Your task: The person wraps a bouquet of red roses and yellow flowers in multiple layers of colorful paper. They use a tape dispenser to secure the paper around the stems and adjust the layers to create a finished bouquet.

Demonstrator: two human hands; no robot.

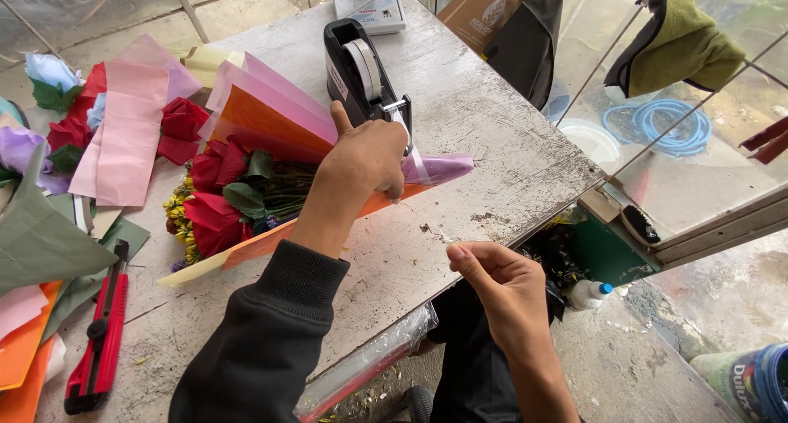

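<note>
A bouquet of red roses (215,195) lies on the worn white table (492,136), wrapped in orange and pink paper (263,115). My left hand (365,159) is closed around the narrow stem end of the wrap, right beside the black tape dispenser (355,72). A strip of clear tape (415,156) runs from the dispenser's cutter down over the wrap. My right hand (497,288) hovers off the table's near edge, thumb and fingers pinched together on the tape's free end.
A red utility knife (100,337) lies at the near left among orange and green paper sheets (37,242). Loose pink paper (127,132) and flowers sit at far left. A clear film roll (369,361) lies under the table edge. A glass pane (681,144) is at right.
</note>
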